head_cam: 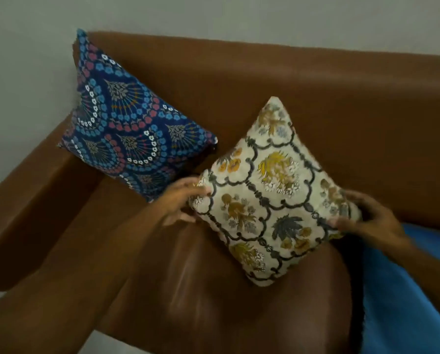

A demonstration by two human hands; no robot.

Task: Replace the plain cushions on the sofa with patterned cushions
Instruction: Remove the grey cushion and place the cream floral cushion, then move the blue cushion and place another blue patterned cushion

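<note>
A cream cushion (270,198) with yellow and grey flowers stands on one corner on the seat of the brown sofa (354,118), leaning toward the backrest. My left hand (185,200) grips its left corner. At its right corner, my right hand (369,218) holds the edge. A dark blue cushion (127,123) with fan patterns in blue, pink and white leans in the sofa's left corner, against the armrest and backrest. No plain cushion is visible.
The sofa's armrest (35,200) runs along the left. Blue fabric (405,290) covers the seat at the lower right, under my right forearm. A pale wall (213,16) stands behind the sofa.
</note>
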